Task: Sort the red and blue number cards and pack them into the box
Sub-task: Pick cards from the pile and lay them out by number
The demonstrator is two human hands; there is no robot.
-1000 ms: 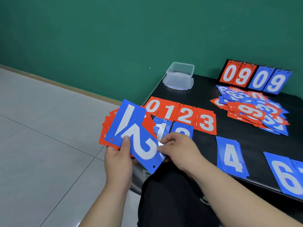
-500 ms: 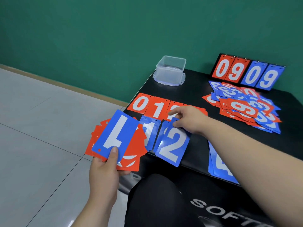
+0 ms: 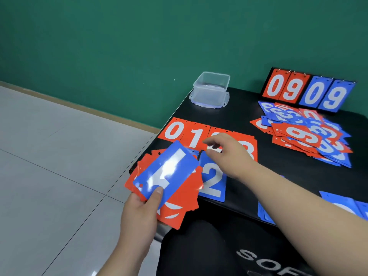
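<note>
Glossy plastic cards [image 3: 169, 174], clear plastic box [image 3: 210, 89], matt black table [image 3: 239, 116]

Green wall [image 3: 119, 46]; grey tiled floor [image 3: 49, 156]; black table [image 3: 247, 110].

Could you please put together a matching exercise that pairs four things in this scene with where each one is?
Things:
1. clear box
2. scoreboard
3. blue 2 card
4. fanned cards

Places:
A. gripped in the left hand
B. flat on the table, just in front of the red row
C. standing upright at the back right of the table
D. at the table's far left corner

Pairs: 1-D, 2-C, 3-B, 4-A.
</note>
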